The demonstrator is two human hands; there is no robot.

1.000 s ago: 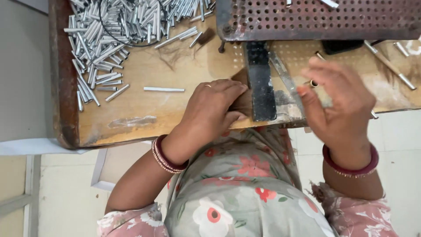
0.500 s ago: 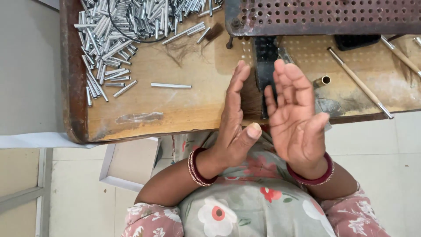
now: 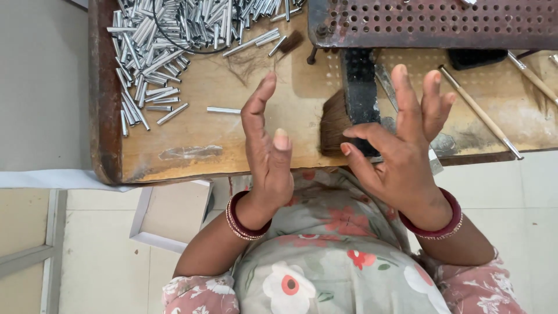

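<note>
Both my hands open above the bench edge, holding nothing.

My left hand [image 3: 267, 157] and right hand [image 3: 401, 151] flank the brown bristle tuft [image 3: 335, 129] under the black metal bar [image 3: 360, 93]; its bristles run away from me, nearer my right thumb.

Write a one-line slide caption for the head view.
Left hand and right hand open, empty, above a wooden workbench by metal tubes.
</note>
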